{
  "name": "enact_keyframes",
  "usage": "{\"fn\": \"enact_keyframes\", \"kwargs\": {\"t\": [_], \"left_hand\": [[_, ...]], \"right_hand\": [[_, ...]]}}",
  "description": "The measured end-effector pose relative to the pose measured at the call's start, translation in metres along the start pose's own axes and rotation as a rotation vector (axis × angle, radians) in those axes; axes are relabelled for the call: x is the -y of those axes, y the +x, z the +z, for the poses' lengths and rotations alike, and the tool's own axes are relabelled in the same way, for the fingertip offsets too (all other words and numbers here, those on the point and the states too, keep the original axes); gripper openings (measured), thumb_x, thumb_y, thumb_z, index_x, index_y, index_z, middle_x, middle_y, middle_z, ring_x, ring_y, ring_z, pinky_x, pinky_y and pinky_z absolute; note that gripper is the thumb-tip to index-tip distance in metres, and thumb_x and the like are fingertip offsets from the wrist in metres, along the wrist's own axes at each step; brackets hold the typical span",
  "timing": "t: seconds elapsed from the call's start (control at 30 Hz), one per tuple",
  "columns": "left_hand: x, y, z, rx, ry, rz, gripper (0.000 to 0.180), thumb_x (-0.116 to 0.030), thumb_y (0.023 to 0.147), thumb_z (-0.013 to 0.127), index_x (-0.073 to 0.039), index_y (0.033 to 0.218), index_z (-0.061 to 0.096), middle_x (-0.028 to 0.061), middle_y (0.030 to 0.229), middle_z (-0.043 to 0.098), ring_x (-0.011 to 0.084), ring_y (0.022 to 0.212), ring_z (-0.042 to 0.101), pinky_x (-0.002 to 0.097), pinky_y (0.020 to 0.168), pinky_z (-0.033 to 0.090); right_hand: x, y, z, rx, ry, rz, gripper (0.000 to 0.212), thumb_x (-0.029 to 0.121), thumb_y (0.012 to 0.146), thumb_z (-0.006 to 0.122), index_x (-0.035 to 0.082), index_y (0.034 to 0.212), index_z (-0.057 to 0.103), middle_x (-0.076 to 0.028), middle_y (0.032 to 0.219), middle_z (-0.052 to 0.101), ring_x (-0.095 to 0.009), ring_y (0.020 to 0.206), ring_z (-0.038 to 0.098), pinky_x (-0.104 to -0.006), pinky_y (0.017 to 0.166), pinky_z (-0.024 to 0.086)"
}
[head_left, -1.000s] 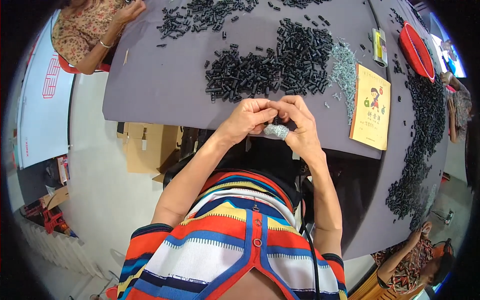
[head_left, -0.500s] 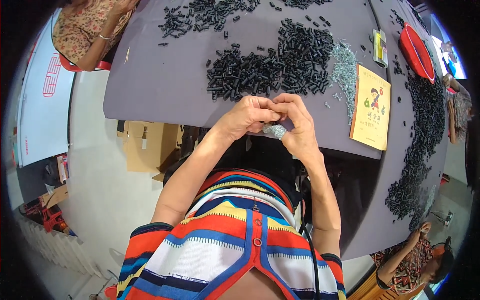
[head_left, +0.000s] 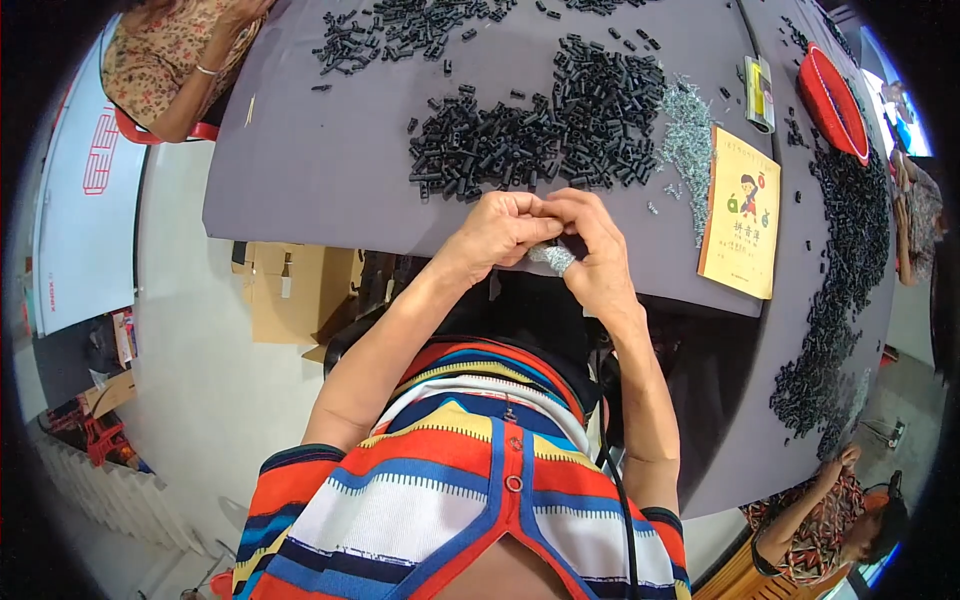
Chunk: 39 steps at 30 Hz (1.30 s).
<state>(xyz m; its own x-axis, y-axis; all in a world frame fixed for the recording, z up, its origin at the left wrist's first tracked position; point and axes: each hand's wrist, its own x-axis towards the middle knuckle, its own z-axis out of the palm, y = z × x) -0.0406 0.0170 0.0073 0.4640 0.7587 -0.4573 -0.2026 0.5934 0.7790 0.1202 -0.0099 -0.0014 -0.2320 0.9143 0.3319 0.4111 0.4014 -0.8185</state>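
Left hand (head_left: 503,232) and right hand (head_left: 598,250) pinched closed, fingertips together, any hold hidden. Beyond: black parts (head_left: 607,115). Right: yellow booklet (head_left: 741,215), lettering around a cartoon. Left: white board (head_left: 85,235), red marking.

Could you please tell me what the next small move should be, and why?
Perhaps ease the left hand slightly away from the right hand to check what lies between: their fingers meet at the near edge of the gray table and hide most of anything held there.
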Motion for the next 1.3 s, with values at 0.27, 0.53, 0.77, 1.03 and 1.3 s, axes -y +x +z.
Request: {"fn": "enact_keyframes", "kwargs": {"t": [0.27, 0.53, 0.77, 1.03, 1.3], "left_hand": [[-0.005, 0.003, -0.005, 0.053, 0.016, -0.119, 0.011, -0.016, 0.084, 0.067, -0.006, 0.082, 0.063, -0.0058, 0.059, 0.049, -0.0004, 0.041, 0.031, 0.0183, 0.037, 0.017], [-0.004, 0.008, -0.007, 0.058, 0.034, -0.187, 0.015, -0.018, 0.082, 0.069, -0.007, 0.075, 0.061, -0.0049, 0.057, 0.046, 0.0008, 0.040, 0.030, 0.0194, 0.036, 0.017], [-0.006, 0.006, -0.006, 0.044, 0.070, -0.218, 0.018, -0.018, 0.082, 0.069, -0.007, 0.073, 0.057, -0.0060, 0.056, 0.044, 0.0011, 0.040, 0.029, 0.0200, 0.037, 0.017], [-0.002, 0.009, -0.012, 0.084, 0.045, -0.233, 0.019, -0.018, 0.082, 0.069, -0.007, 0.073, 0.056, -0.0056, 0.060, 0.046, 0.0009, 0.040, 0.030, 0.0193, 0.036, 0.017], [-0.005, 0.007, -0.006, 0.082, 0.062, -0.223, 0.020, -0.018, 0.081, 0.069, -0.006, 0.071, 0.057, -0.0043, 0.058, 0.045, 0.0020, 0.039, 0.028, 0.0214, 0.035, 0.017]], "right_hand": [[-0.007, -0.002, 0.000, -0.016, 0.128, 0.087, 0.033, -0.001, 0.067, 0.072, 0.003, 0.098, 0.062, -0.010, 0.104, 0.061, -0.023, 0.087, 0.062, -0.0302, 0.075, 0.049], [-0.012, -0.003, 0.000, -0.039, 0.159, 0.073, 0.030, 0.002, 0.066, 0.074, 0.003, 0.094, 0.064, -0.010, 0.098, 0.065, -0.024, 0.089, 0.063, -0.0328, 0.078, 0.049], [-0.010, -0.003, 0.003, -0.068, 0.065, -0.009, 0.024, -0.002, 0.068, 0.068, 0.002, 0.091, 0.062, -0.012, 0.094, 0.065, -0.029, 0.087, 0.062, -0.0356, 0.075, 0.050], [-0.009, -0.005, 0.002, -0.075, 0.068, -0.023, 0.027, -0.003, 0.068, 0.066, 0.001, 0.094, 0.060, -0.012, 0.094, 0.066, -0.029, 0.088, 0.062, -0.0363, 0.075, 0.050], [-0.012, -0.006, 0.004, -0.088, 0.077, -0.001, 0.025, 0.000, 0.070, 0.069, 0.002, 0.093, 0.060, -0.010, 0.094, 0.065, -0.027, 0.087, 0.062, -0.0342, 0.074, 0.050]]}}
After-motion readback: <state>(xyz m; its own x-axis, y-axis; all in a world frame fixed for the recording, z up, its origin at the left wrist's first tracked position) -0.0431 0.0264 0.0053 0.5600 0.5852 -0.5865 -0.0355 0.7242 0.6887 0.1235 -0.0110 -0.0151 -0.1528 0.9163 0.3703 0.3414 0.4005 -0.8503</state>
